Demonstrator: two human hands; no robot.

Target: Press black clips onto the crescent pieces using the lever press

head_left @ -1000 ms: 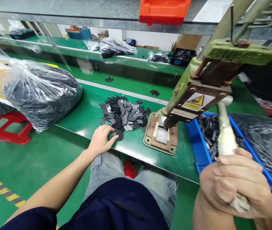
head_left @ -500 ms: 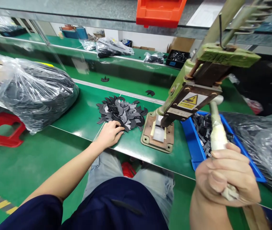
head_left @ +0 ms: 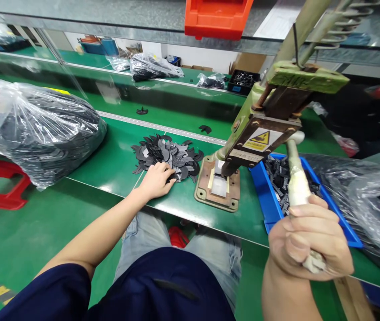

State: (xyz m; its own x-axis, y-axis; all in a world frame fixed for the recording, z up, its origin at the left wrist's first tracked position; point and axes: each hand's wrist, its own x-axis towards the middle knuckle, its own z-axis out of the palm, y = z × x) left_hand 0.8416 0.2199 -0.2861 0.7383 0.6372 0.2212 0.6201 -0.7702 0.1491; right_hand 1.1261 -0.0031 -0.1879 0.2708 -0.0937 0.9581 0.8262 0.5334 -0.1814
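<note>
My right hand [head_left: 310,240] is wrapped round the taped lever handle [head_left: 299,187] of a green hand press [head_left: 263,120]. Below the press head, a pale metal block [head_left: 219,185] lies on the press's base plate [head_left: 201,178]. My left hand [head_left: 158,180] is at the near edge of a heap of curved black pieces [head_left: 166,154], left of the base. Its fingers are bent round a dark curved piece [head_left: 171,177], partly hidden between thumb and forefinger.
A blue bin [head_left: 266,200] of small dark parts stands right of the press. To the left sits a full clear plastic bag [head_left: 49,129]. An orange bin [head_left: 218,20] hangs over the shelf's edge. Two loose dark pieces lie behind the heap. A red stool [head_left: 6,191] is at left.
The view has shifted slightly, so the scene sits a little further left. My left hand has moved slightly at the heap's edge. My right hand keeps its hold on the lever.
</note>
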